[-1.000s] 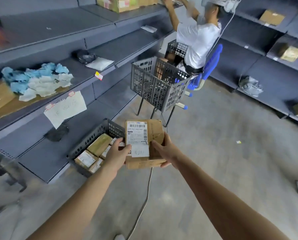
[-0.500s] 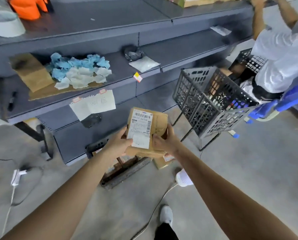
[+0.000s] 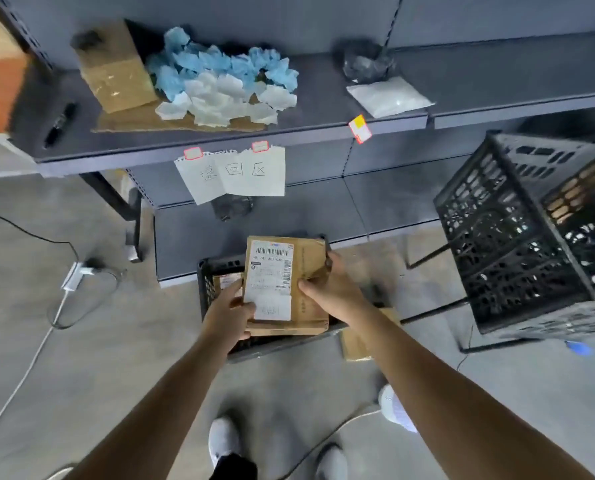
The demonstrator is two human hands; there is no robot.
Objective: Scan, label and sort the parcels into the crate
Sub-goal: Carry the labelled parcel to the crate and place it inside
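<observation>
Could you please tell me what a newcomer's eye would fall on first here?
The cardboard parcel with its white barcode label draws the eye first, held at centre by the left hand and right hand over a low dark crate on the floor. Next come the blue and white crumpled pile on the shelf above and the handwritten paper sign taped to the shelf edge.

Grey concrete floor [image 3: 122,368]. Dark grey metal shelving [image 3: 316,109], paper sign [image 3: 235,174] taped to its front edge. White cable [image 3: 29,362] on floor, left.
</observation>
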